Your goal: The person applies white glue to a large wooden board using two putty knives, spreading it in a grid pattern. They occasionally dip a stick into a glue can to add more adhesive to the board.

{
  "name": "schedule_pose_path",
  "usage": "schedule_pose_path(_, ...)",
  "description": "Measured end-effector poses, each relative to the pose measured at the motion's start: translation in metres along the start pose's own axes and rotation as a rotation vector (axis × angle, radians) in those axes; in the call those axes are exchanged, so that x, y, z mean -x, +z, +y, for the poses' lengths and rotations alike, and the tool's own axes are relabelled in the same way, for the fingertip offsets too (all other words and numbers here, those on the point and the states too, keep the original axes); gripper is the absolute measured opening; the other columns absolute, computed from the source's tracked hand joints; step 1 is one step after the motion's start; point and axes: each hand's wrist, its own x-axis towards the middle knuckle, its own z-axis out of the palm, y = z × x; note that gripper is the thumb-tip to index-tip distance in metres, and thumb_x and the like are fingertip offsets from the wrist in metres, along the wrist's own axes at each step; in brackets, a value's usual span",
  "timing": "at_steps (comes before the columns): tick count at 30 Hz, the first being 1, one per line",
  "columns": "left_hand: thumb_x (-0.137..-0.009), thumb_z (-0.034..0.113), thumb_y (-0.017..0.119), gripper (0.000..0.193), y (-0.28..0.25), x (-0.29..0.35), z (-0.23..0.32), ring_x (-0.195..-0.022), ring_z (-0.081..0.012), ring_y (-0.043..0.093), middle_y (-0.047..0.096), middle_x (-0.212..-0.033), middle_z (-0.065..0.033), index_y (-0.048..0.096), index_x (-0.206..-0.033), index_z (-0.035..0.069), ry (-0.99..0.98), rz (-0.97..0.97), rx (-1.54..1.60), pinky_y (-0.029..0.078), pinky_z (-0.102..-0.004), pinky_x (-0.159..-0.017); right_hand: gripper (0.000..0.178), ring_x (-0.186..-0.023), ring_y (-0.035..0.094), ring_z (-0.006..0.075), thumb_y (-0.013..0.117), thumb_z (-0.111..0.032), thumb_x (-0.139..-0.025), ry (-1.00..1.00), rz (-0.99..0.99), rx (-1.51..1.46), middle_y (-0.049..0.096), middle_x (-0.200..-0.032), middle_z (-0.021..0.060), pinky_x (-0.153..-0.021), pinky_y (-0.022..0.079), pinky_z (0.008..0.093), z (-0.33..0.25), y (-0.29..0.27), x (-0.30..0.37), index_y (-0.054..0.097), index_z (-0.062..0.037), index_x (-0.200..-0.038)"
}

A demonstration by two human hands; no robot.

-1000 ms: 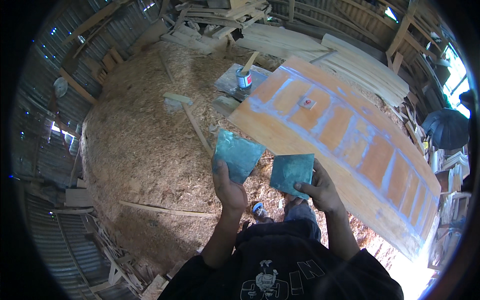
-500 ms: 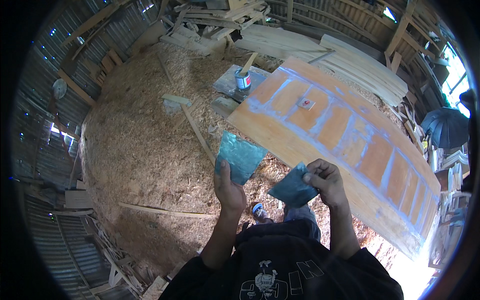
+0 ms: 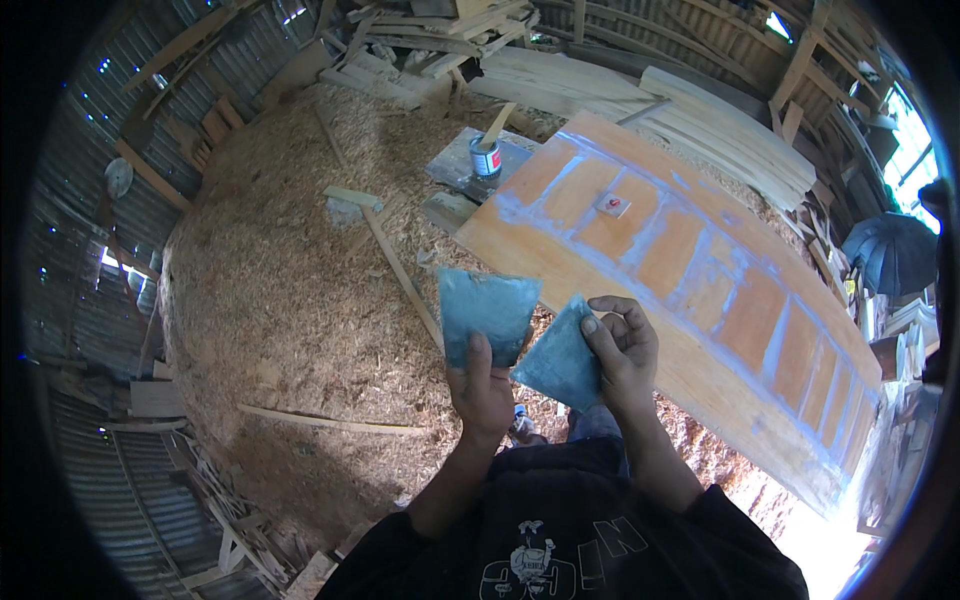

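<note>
My left hand [image 3: 483, 398] grips a flat, blue-green square plate [image 3: 488, 308], its thumb across the lower part of the near face. In my right hand [image 3: 627, 355] a second blue-green plate [image 3: 560, 358] is pinched at its right edge, thumb on the near face. That one is turned with a corner up, and its left corner comes close to the first plate's lower right. Both are held up over the near edge of a wooden panel [image 3: 545, 258] whose grooves carry a pale bluish-white coating. On the panel lies a small square piece [image 3: 612, 204] with a red blob.
Beyond the panel's left end, an open can [image 3: 485, 158] with a wooden stick stands on a board [image 3: 445, 165]. Wood shavings [image 3: 280, 270] cover the floor, with loose battens [image 3: 330, 422] on them. Stacked planks [image 3: 730, 130] lie behind; a dark umbrella [image 3: 890, 255] is at right.
Both plates have come closer together and turned more toward me. My right hand has moved left and up; my left hand has shifted slightly right.
</note>
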Motion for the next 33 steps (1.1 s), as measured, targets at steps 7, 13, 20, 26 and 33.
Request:
schedule_pose_path(7, -0.104, 0.020, 0.052, 0.036, 0.011, 0.027, -0.004, -0.082, -0.0057, 0.049, 0.058, -0.097, -0.0018, 0.053, -0.127, -0.007, 0.208, -0.113, -0.292, 0.041, -0.0239, -0.074, 0.022, -0.068, 0.057, 0.0028, 0.071, -0.001, -0.093, -0.055, -0.001, 0.010, 0.066, -0.077, 0.0004, -0.061, 0.042, 0.0187, -0.016, 0.016, -0.005, 0.063, -0.0010, -0.114)
schedule_pose_path(13, -0.103, 0.017, 0.052, 0.031, 0.001, 0.025, 0.001, -0.087, -0.0113, 0.058, 0.064, -0.098, -0.0078, 0.058, -0.121, -0.007, 0.264, -0.205, -0.503, 0.047, -0.0281, -0.073, 0.020, -0.079, 0.067, 0.0085, 0.074, 0.000, -0.091, -0.153, 0.044, 0.081, 0.073, -0.087, 0.0069, -0.073, 0.053, 0.0224, -0.023, 0.017, -0.005, 0.066, 0.0016, -0.109)
schedule_pose_path(20, -0.101, 0.019, 0.057, 0.036, 0.000, 0.014, 0.013, -0.069, -0.0099, 0.059, 0.066, -0.077, -0.0043, 0.062, -0.128, -0.004, 0.175, -0.464, -0.691, 0.050, -0.0272, -0.064, 0.013, -0.083, 0.071, 0.0127, 0.078, -0.002, -0.086, -0.356, 0.022, 0.431, 0.076, -0.091, 0.0093, -0.076, 0.056, 0.0265, -0.046, 0.005, -0.008, 0.075, 0.0000, -0.099)
schedule_pose_path(26, -0.101, 0.023, 0.058, 0.043, 0.006, 0.006, 0.030, -0.060, -0.0117, 0.065, 0.066, -0.070, -0.0062, 0.058, -0.136, -0.001, -0.030, -0.696, -0.883, 0.053, -0.0320, -0.058, 0.013, -0.079, 0.074, 0.0161, 0.080, -0.002, -0.081, -0.461, -0.045, 0.588, 0.077, -0.088, 0.0120, -0.074, 0.057, 0.0270, -0.056, -0.006, -0.014, 0.078, -0.0006, -0.094)
schedule_pose_path(33, -0.099, 0.027, 0.059, 0.043, 0.009, -0.004, 0.036, -0.062, -0.0271, 0.071, 0.066, -0.069, -0.0145, 0.060, -0.132, -0.001, -0.010, -0.851, -1.067, 0.056, -0.0395, -0.061, 0.013, -0.078, 0.073, 0.0168, 0.079, -0.004, -0.082, -0.416, -0.159, 0.665, 0.076, -0.086, 0.0108, -0.072, 0.056, 0.0271, -0.064, -0.012, -0.012, 0.078, -0.0019, -0.095)
